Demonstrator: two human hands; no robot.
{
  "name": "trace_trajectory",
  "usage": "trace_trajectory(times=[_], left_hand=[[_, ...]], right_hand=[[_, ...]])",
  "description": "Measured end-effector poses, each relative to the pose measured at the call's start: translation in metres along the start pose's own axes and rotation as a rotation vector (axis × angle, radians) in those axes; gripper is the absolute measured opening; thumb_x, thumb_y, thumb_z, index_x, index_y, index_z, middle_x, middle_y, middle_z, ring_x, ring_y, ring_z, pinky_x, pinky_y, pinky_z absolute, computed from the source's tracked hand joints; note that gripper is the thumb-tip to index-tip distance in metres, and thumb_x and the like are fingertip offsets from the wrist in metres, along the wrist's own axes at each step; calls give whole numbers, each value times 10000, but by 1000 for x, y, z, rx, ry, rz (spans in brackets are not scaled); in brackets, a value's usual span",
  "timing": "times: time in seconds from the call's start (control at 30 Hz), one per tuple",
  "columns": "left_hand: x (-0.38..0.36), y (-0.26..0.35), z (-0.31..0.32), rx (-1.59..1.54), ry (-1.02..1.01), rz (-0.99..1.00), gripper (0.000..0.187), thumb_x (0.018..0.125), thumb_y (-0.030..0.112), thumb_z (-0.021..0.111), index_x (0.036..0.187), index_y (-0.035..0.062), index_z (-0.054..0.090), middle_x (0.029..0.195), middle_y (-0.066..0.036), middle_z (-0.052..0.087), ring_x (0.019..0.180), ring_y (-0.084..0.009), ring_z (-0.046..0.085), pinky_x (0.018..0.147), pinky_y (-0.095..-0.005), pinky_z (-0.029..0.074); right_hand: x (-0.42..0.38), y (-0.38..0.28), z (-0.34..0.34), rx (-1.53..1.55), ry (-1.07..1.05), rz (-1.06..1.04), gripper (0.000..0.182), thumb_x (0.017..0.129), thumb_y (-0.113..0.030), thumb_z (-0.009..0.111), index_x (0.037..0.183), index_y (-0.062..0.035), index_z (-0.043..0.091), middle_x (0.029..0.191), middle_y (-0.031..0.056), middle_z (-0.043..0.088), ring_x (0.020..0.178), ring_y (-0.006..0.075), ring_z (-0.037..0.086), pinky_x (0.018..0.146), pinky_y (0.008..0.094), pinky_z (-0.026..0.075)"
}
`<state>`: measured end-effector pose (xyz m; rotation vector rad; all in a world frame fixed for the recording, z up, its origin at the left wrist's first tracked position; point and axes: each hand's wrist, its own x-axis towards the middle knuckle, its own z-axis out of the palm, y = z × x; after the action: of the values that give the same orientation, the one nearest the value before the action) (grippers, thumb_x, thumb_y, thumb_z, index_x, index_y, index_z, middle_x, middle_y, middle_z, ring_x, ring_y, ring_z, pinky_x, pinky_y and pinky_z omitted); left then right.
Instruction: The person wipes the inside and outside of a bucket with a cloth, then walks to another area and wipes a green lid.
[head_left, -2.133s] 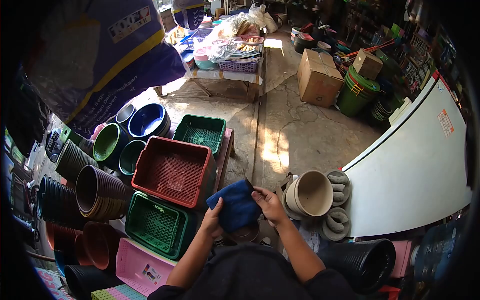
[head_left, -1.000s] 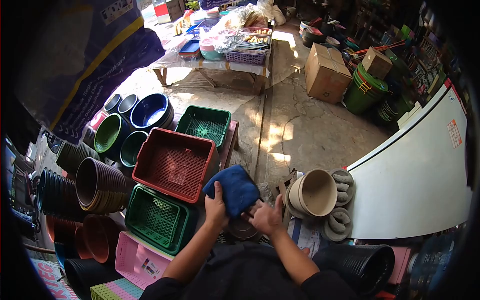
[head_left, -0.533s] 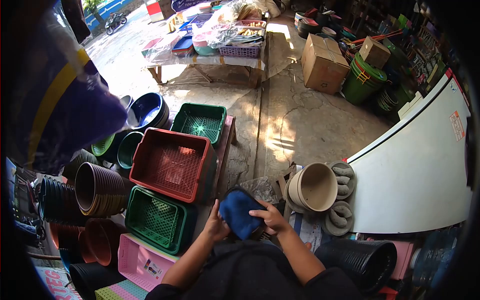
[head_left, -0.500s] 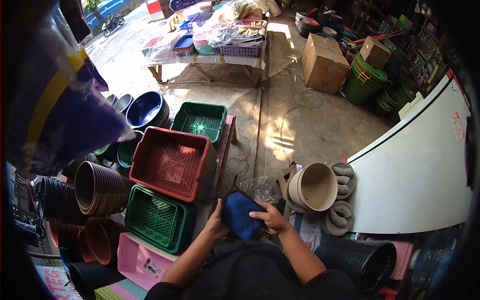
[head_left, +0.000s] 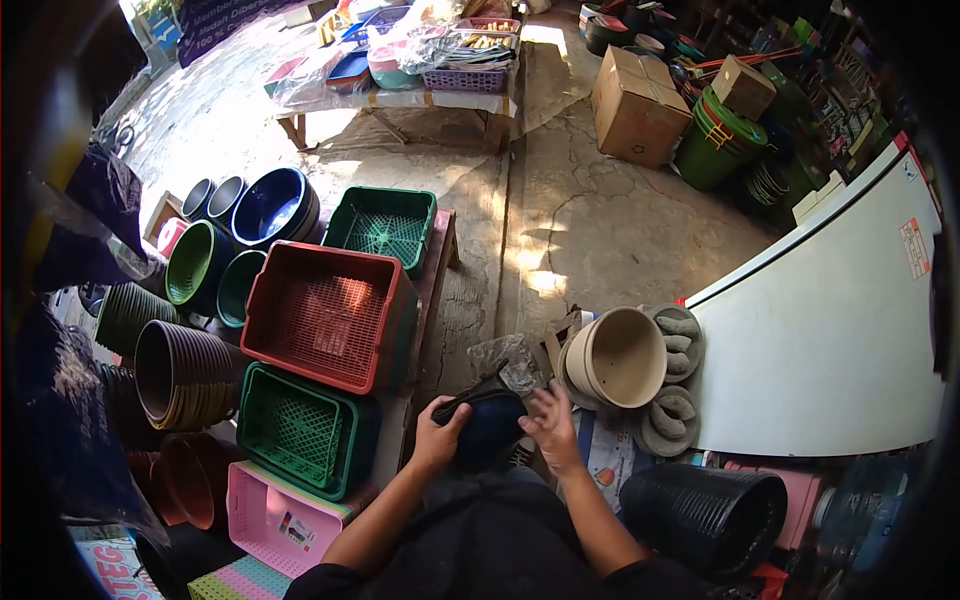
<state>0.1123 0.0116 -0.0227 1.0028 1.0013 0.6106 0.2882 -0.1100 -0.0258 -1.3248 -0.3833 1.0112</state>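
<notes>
A dark blue pouch-like item (head_left: 490, 425) with a black edge is held in front of my dark shirt. My left hand (head_left: 440, 432) grips its upper left side, with the thumb over the black edge. Just right of the item, my right hand (head_left: 552, 430) has its fingers spread and slightly blurred, close to the item's right side. Nothing shows between those fingers. What the item contains cannot be seen.
Red (head_left: 325, 315) and green baskets (head_left: 305, 430) stand on a low bench at left, beside stacked pots (head_left: 185, 375). Cream pots (head_left: 625, 358) and a white panel (head_left: 820, 310) are at right. Farther off are a cardboard box (head_left: 640, 105) and a goods table (head_left: 400, 98).
My right hand has let go of the blue item and its fingers have spread. The item has tilted and its black edge now faces up. The view has shifted slightly.
</notes>
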Motion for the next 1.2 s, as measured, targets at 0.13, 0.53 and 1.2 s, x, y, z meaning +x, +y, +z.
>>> trace_trajectory(times=[0.13, 0.53, 1.2], left_hand=[[-4, 37, 4, 306, -268, 74, 251, 855, 196, 787, 946, 5, 653, 812, 4, 658, 788, -73, 581, 723, -247, 485], [39, 65, 19, 806, -758, 402, 440, 718, 304, 850, 925, 8, 599, 916, -167, 622, 928, -343, 617, 810, -385, 479], [100, -373, -144, 759, 43, -273, 471, 894, 176, 696, 1267, 6, 463, 1118, -196, 590, 996, -287, 618, 874, -402, 502]], right_hand=[[5, -52, 4, -1036, -203, -610, 930, 667, -384, 870, 1430, -89, 428, 1419, 188, 440, 1317, 380, 425, 1071, 448, 357], [54, -65, 35, -937, -1097, 323, 625, 781, -453, 815, 1151, 6, 609, 1020, 104, 668, 980, 191, 623, 889, 315, 482], [85, 352, -121, 47, 283, 876, 351, 945, -120, 624, 1268, -1, 560, 1208, 121, 641, 1113, 244, 602, 985, 385, 457]])
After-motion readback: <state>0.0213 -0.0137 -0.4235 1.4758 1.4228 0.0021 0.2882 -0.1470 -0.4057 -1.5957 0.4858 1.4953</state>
